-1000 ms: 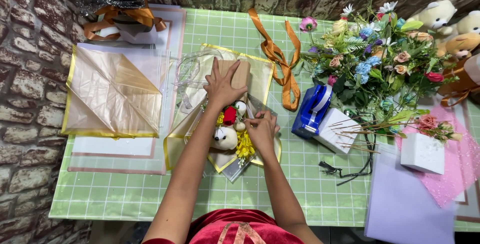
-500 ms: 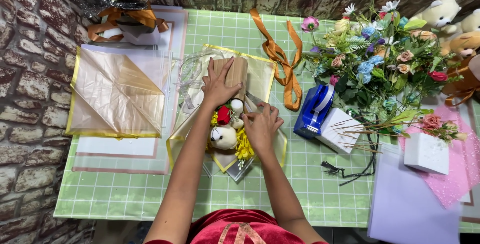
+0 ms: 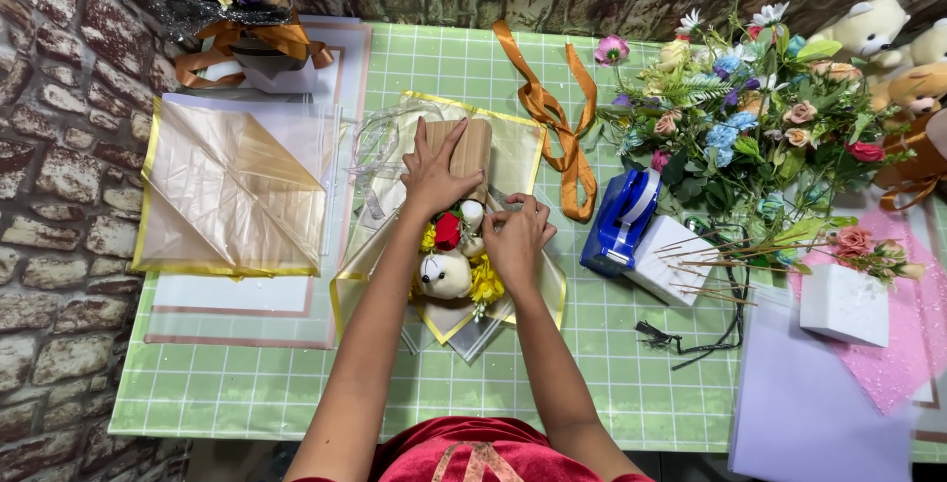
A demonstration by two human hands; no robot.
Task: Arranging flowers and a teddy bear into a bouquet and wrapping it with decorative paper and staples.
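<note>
A small bouquet lies on the green grid mat (image 3: 592, 383): a white teddy bear (image 3: 445, 274), a red rose (image 3: 448, 231) and yellow flowers (image 3: 485, 281) on gold-edged wrapping sheets (image 3: 523, 137). My left hand (image 3: 435, 172) presses flat on the brown paper wrap (image 3: 472, 147) at the bouquet's far end. My right hand (image 3: 515, 238) rests on the bouquet's right side, fingers pinched at the wrap's edge near the rose.
An orange ribbon (image 3: 552, 117) lies right of the bouquet, then a blue tape dispenser (image 3: 621, 221) and a white box (image 3: 671, 265). Artificial flowers (image 3: 750, 117) and plush bears (image 3: 878, 33) crowd the right. Folded gold paper (image 3: 232, 191) lies left, a finished bouquet (image 3: 232, 8) behind it.
My right hand has slid a little up along the bouquet toward the brown wrap. My left hand stays pressed on the wrap.
</note>
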